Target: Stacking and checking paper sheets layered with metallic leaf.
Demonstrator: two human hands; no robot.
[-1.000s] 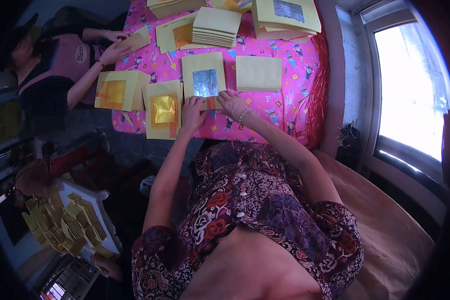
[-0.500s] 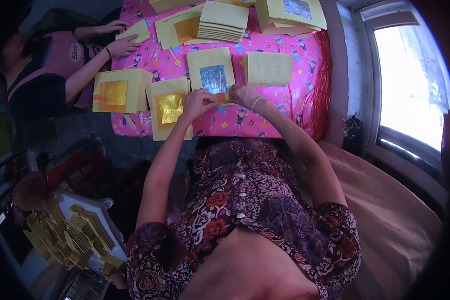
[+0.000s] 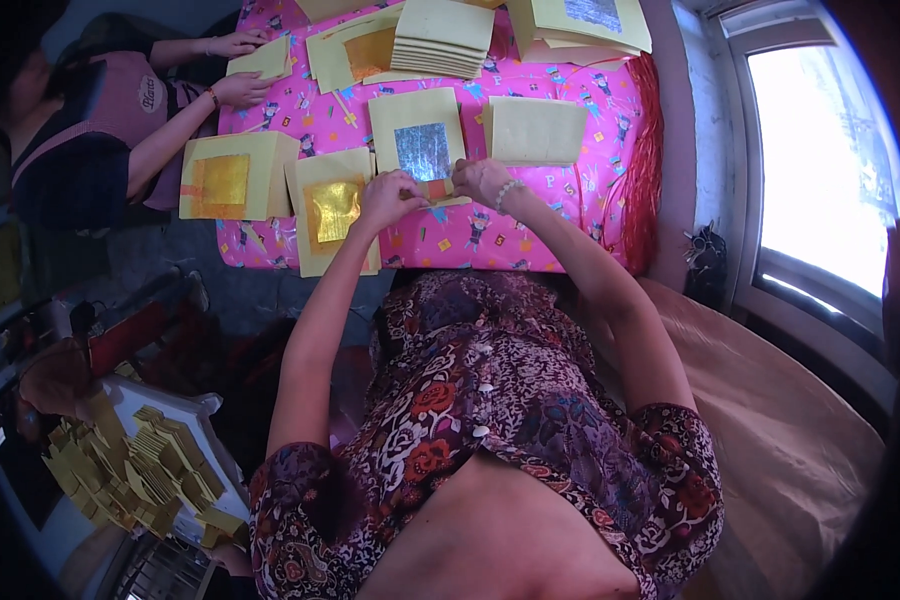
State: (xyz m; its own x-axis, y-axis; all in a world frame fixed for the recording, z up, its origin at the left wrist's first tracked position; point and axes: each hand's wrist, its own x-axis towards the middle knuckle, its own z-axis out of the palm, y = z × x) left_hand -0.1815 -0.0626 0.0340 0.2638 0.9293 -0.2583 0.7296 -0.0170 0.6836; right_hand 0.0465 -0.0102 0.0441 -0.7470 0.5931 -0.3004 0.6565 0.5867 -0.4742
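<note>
1. From where I stand, the yellow sheet (image 3: pixel 417 108) lies on the pink, figure-printed surface (image 3: pixel 530 235), right in front of the person; a silver square (image 3: pixel 423 152) sits in its middle, with an orange strip below that.
2. The left hand (image 3: pixel 390 198) is at the sheet's near left corner, fingers bent and pinching the near edge.
3. The right hand (image 3: pixel 482 183), a beaded bracelet (image 3: pixel 508 196) at its wrist, is at the near right corner, its fingers also closed on the paper.
4. Between the two hands, the near edge looks folded up into a narrow strip.
5. Just left lies a gold-squared sheet (image 3: pixel 315 258), and beyond it a gold-squared stack (image 3: pixel 276 180).
6. To the right I see a plain yellow stack (image 3: pixel 533 132); farther back, a folded pile (image 3: pixel 440 35) and a silver-squared stack (image 3: pixel 555 45).
7. Red strands (image 3: pixel 645 150) hang along the right edge.
8. Across the left corner, a co-worker's hands (image 3: pixel 240 90) hold a small yellow piece (image 3: pixel 260 60).
</note>
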